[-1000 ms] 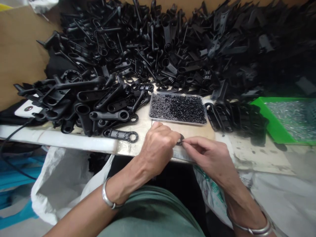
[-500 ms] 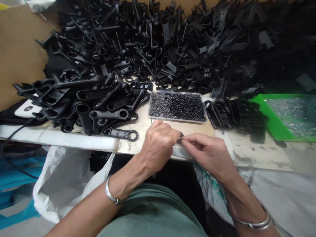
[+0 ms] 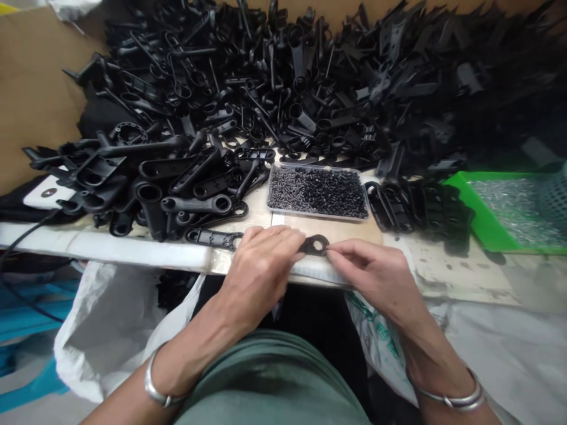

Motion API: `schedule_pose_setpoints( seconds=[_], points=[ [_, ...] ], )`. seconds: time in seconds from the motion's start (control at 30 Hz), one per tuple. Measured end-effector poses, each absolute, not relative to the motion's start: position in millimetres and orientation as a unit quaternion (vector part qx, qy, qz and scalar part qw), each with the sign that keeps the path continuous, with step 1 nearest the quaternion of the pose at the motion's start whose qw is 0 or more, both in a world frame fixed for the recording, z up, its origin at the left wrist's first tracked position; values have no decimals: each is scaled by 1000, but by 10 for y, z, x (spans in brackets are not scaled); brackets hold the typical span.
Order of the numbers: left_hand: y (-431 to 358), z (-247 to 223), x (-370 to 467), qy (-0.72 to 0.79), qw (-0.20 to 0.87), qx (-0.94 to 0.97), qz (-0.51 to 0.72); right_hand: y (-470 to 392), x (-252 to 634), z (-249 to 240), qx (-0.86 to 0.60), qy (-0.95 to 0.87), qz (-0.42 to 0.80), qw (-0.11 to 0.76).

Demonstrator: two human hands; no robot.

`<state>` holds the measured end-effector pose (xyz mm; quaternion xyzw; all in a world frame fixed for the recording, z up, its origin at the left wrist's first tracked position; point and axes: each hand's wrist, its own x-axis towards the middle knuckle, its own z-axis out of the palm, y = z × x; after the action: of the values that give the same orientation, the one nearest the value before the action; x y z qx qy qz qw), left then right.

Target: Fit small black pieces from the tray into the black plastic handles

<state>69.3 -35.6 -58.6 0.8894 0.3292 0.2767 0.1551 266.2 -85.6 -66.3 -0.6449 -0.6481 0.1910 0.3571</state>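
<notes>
My left hand [image 3: 261, 265] lies over a black plastic arm with a ringed end [image 3: 317, 244] at the table's front edge. Its fingers are closed over the arm's body, which they mostly hide. At the ring's right rim, the thumb and forefinger of my right hand [image 3: 376, 271] are pinched together; any small piece between the fingertips is too small to make out. Another ring-ended black arm [image 3: 210, 237] lies to the left, its ring partly behind my left hand. Just beyond my hands sits a clear tray [image 3: 319, 217] filled with small black and grey pieces.
Black plastic parts [image 3: 155, 171] are heaped at the left, with a bigger pile [image 3: 274, 71] across the back. Several black parts [image 3: 425, 206] stand in a row right of the tray. Beside them is a green bin [image 3: 491, 227] of small clear pieces. A white bag [image 3: 101, 330] hangs below.
My left hand has slid left along the black arm, away from my right fingertips, uncovering the ringed end. My right hand stays almost in place, still pinched.
</notes>
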Motion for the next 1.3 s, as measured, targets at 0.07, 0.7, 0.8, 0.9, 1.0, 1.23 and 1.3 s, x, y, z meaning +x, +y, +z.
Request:
schedule_pose_setpoints(
  seconds=[0.07,0.7,0.8,0.9,1.0,1.23,1.3],
  points=[
    [-380,-603,629,336,156,882,290,-861,2673,-657,-653,-643,189,354],
    [-401,-705,616,323,230,851,345,-921,2549,-565,-601,-742,57,291],
    [-385,-686,619,324,234,850,344,-922,2540,-570,-590,-753,36,289],
    [-379,-690,623,326,236,849,344,-920,2535,-579,-584,-762,20,281],
    [-372,-709,623,327,238,848,343,-916,2523,-572,-579,-771,8,265],
    [-390,-716,630,324,246,841,356,-896,2430,-476,-572,-806,-44,148],
    [-400,-717,638,324,254,838,358,-890,2402,-429,-583,-804,-33,110]
  ],
)
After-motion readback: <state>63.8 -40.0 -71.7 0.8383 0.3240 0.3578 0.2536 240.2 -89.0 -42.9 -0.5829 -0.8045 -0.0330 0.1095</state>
